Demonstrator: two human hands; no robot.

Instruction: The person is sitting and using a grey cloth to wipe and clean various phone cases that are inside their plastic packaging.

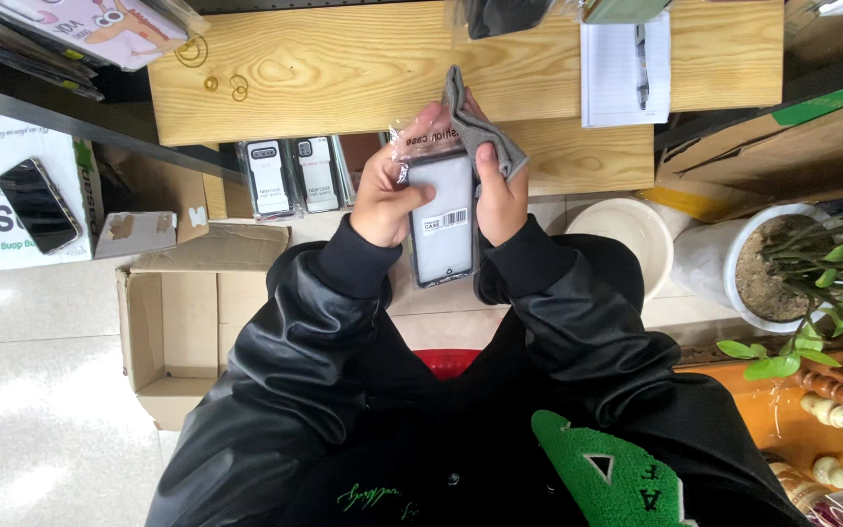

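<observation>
My left hand (389, 191) grips the left edge of a phone case in a clear plastic packet (444, 220), held upright in front of my chest. My right hand (498, 190) holds a grey cloth (475, 122) pressed against the packet's upper right side. The cloth drapes over my right fingers and sticks up above the packet. Both arms wear black jacket sleeves.
A wooden table (343, 68) lies ahead with a notepad and pen (626, 68) on it. An open cardboard box (182, 322) with more packaged cases (295, 176) sits at left. A black phone (38, 205) rests on a white box. A potted plant (773, 263) stands at right.
</observation>
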